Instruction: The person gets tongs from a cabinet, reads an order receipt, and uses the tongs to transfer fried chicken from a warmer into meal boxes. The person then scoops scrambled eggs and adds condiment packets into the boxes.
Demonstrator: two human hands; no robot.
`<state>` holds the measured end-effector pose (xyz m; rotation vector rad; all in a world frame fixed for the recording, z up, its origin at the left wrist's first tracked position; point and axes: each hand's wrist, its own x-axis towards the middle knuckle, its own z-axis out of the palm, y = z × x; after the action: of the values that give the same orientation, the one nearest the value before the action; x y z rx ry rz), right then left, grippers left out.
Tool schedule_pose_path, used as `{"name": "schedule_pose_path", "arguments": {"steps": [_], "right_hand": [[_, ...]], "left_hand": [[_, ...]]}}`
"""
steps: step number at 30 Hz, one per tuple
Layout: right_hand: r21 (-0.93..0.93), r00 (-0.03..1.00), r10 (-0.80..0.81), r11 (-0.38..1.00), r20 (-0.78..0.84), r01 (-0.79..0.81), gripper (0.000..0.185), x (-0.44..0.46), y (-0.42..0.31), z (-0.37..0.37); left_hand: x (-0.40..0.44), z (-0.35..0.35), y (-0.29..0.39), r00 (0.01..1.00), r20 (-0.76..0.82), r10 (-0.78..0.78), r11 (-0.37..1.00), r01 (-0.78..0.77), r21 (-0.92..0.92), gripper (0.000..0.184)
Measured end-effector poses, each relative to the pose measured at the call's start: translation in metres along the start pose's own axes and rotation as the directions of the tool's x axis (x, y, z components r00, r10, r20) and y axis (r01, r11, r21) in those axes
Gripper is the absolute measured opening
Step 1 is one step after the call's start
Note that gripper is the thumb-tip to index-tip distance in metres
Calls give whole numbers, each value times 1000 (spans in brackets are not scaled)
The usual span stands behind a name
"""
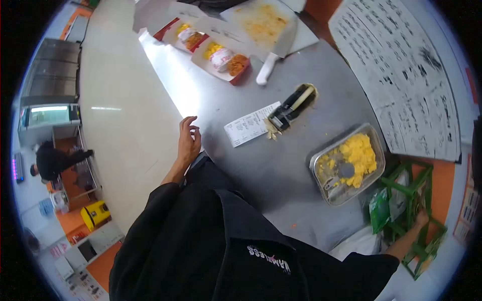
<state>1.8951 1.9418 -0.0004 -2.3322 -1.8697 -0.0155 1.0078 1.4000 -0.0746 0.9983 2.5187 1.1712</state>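
My left hand (188,139) hovers near the left edge of the steel table (251,185), its fingers loosely curled and apart, with nothing in them. Closest to it on the tabletop is a printed receipt (248,125). The receipt's end touches a black holder (288,110) with a pale-handled tool in it and cream-coloured residue around. My right hand (422,218) reaches far right to a green rack (409,185); its fingers are hidden there. Beside the rack hangs a green plastic bag (379,209).
A clear container (324,159) of yellow food holds a scoop-like utensil. Two open meal boxes (236,78) hold fried pieces and wrapped items. A white-handled knife (268,67) lies by a stained cutting board (304,40). Another person (52,161) stands across the floor.
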Motion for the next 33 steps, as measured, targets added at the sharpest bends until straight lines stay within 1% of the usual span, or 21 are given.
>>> {"name": "schedule_pose_path", "arguments": {"steps": [2, 3, 4, 6, 9, 11, 12, 13, 14, 15, 16, 17, 18, 20, 21, 22, 24, 26, 27, 30, 33], "right_hand": [[-157, 989, -39, 988, -141, 16, 41, 4, 11, -6], [-256, 972, -40, 966, -232, -22, 42, 9, 17, -16], [-277, 945, -28, 959, -324, -67, 43, 9, 15, -28], [-85, 861, 52, 990, -507, -110, 33, -34, -52, -77], [239, 892, -86, 948, -444, 211, 26, -137, -191, -145], [479, 968, -157, 846, -197, 234, 24, -230, -298, -141], [659, 883, -455, 632, -112, 409, 24, -279, -344, -121], [749, 776, -630, 527, 26, 402, 21, -334, -409, -109], [846, 681, -707, 471, 192, 251, 18, -384, -451, -85], [851, 512, -821, 439, 250, 289, 17, -424, -501, -78], [846, 407, -842, 474, 354, 245, 22, -455, -524, -62], [865, 472, -798, 484, 374, 132, 21, -484, -559, -60], [927, 507, -801, 376, 319, 10, 21, -505, -563, -37], [967, 615, -748, 163, 251, -196, 21, -545, -583, -9], [958, 677, -694, 65, 245, -279, 21, -565, -604, -5], [939, 687, -669, 50, 283, -339, 20, -583, -621, 1], [899, 716, -608, -7, 343, -437, 18, -610, -656, 17], [897, 715, -572, 86, 401, -434, 16, -629, -689, 35], [890, 713, -553, 134, 431, -435, 15, -636, -708, 41], [785, 728, -358, 24, 585, -619, 11, -652, -776, 49], [784, 767, -198, 291, 610, -548, 14, -627, -825, 48]], "left_hand": [[-11, -12, -14, 998, -24, -58, 998, 58, 21, 45], [-12, -11, -21, 995, -38, -88, 996, 88, -3, 44], [-15, -11, -30, 992, -45, -120, 993, 119, -25, 44], [-16, -12, -27, 982, -72, -172, 983, 166, -77, 41], [12, 0, 22, 995, 85, -50, 971, 68, -229, 36], [35, 13, 98, 968, 242, 73, 887, 48, -458, 31], [45, 24, 124, 904, 377, 202, 837, 41, -546, 29], [52, 26, 163, 826, 480, 295, 729, 130, -672, 39], [51, 33, 183, 730, 592, 341, 696, 227, -681, 42], [48, 36, 190, 608, 689, 394, 664, 330, -671, 45], [43, 35, 180, 514, 768, 383, 665, 424, -615, 44], [42, 34, 165, 413, 830, 375, 668, 501, -550, 42], [46, 33, 150, 302, 878, 371, 676, 561, -478, 40], [58, 3, 112, 378, 890, 254, 641, 624, -448, 33], [64, -11, 91, 378, 900, 219, 611, 665, -428, 32], [70, -25, 69, 370, 912, 179, 584, 706, -401, 32], [85, -51, 24, 393, 915, 94, 710, 618, -338, 33], [110, -71, 0, 417, 902, -109, 605, 748, -273, 32], [127, -78, -10, 412, 904, -115, 541, 789, -291, 31], [181, -93, -31, 391, 913, -116, 359, 874, -329, 32], [235, -102, -67, 478, 851, -218, 528, 791, -309, 37]]}}
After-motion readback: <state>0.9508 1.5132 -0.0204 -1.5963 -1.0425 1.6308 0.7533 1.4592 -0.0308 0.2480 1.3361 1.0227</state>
